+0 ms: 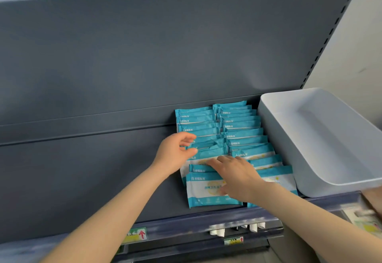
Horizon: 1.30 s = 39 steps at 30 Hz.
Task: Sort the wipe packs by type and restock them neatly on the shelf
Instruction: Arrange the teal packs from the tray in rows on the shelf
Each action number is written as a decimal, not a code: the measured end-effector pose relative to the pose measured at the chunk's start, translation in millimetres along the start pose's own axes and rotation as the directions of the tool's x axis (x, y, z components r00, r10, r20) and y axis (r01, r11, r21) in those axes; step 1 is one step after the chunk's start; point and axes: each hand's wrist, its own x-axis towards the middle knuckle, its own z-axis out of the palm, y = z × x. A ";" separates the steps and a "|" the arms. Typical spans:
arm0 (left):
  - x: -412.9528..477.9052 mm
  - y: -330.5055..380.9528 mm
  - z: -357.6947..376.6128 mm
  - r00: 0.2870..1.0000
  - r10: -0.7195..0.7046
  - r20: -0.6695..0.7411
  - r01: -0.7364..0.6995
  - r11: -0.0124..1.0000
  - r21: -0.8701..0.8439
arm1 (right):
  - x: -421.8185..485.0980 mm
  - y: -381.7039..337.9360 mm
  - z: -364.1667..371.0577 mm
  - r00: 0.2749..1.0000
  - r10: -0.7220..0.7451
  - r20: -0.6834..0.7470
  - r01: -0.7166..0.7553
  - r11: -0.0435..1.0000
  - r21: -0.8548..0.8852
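**Both hands on the left row of wipe packs**

The wipe packs [203, 192], teal with white faces, lie on the right part of a dark grey shelf [93, 180]. They form two rows side by side that run from near to far, each pack overlapping the one behind it like a shingle. The left row [196, 122] is shorter at the far end than the right row [241, 132], which reaches almost to the back panel [144, 56].

The left hand [173, 155] is at the left edge of the left row, about halfway along. Its fingers [189, 137] are curled, and the thumb lies below them, so that the left edges of a few packs are pinched between thumb and fingers. The right hand [237, 177] lies palm down across the near packs of both rows. Its fingers [215, 162] are close together, nearly straight, and press on a pack in the left row, just near of the left thumb.

Just right of the right row stands a white plastic bin [277, 138], its left wall close beside the packs. What is inside it cannot be seen from here.

Along the near edge of the shelf runs a price rail [186, 225], blurred, with paper labels bearing red arrows [137, 235]. At the far right a slotted upright [328, 39] rises beside a pale wall.
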 end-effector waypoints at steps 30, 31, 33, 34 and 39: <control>-55.8 20.3 46.2 0.916 -0.050 -0.399 -0.011 0.989 -0.149 | -57.3 22.6 -1.5 0.860 0.300 -0.413 -0.076 0.875 0.478; -51.2 32.6 47.9 0.923 -0.006 -0.384 -0.051 0.989 -0.139 | -64.6 34.5 -11.0 0.836 0.334 -0.434 -0.095 0.869 0.486; -42.7 61.0 57.4 0.943 0.057 -0.327 -0.108 0.984 -0.141 | -79.1 63.2 -28.7 0.787 0.400 -0.469 -0.129 0.851 0.508; -38.0 75.0 65.1 0.951 0.078 -0.298 -0.125 0.982 -0.143 | -86.4 79.3 -36.3 0.760 0.433 -0.485 -0.144 0.839 0.524; -16.0 128.4 129.1 0.982 0.093 -0.167 -0.132 0.962 -0.240 | -121.6 162.8 -55.3 0.678 0.569 -0.465 -0.309 0.795 0.523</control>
